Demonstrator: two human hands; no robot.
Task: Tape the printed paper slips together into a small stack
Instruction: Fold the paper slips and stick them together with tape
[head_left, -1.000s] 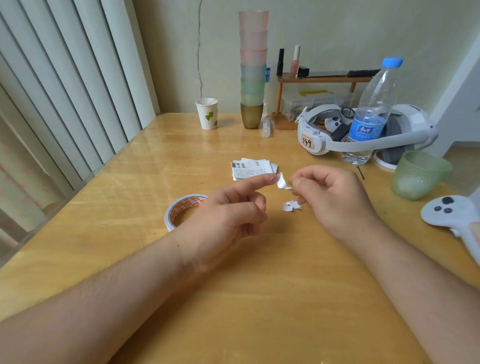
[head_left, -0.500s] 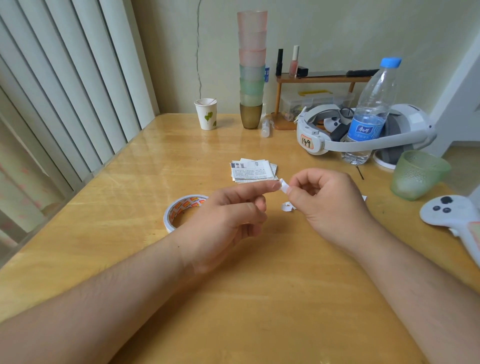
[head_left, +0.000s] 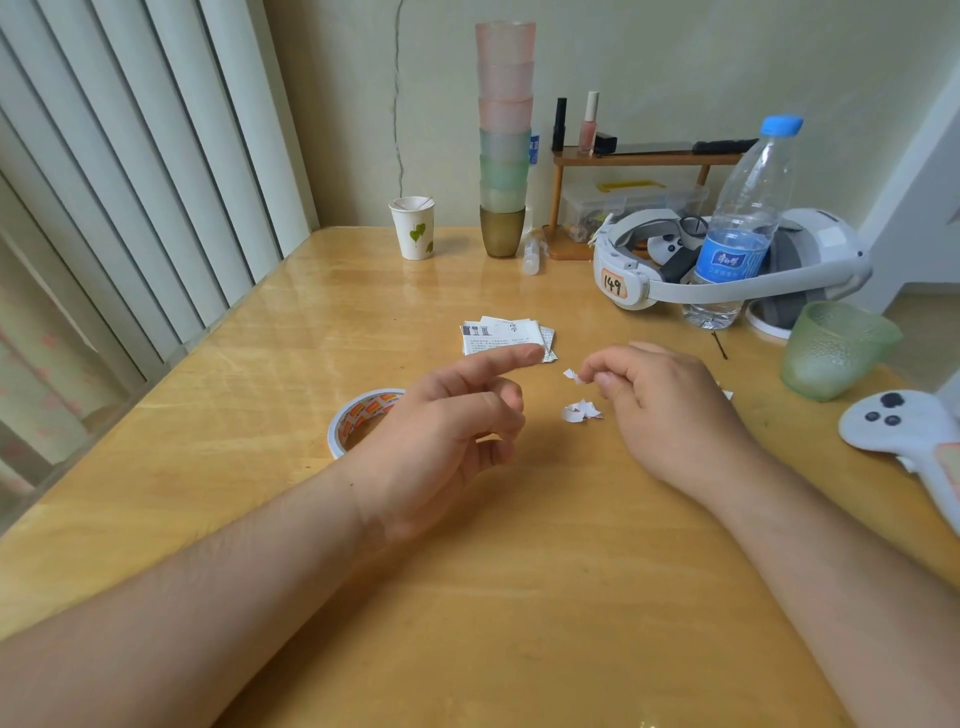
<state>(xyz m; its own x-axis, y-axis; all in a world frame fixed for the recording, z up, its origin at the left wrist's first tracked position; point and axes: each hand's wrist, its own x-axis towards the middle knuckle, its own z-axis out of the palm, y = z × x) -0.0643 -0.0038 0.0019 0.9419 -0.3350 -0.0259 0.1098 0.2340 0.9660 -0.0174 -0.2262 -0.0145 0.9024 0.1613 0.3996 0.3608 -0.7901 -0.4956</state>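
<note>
worktop: honey-yellow wood grain | paper slips: white, black print | tape roll: white, orange pattern | paper cup: white, green leaves | bottle: clear, blue cap, blue label | tumbler: frosted green | stacked cups: pink, green, gold

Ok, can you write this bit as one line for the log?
left hand: index finger out, empty | right hand: pinching white scrap | paper slips: stacked on table | tape roll: beside left hand
</note>
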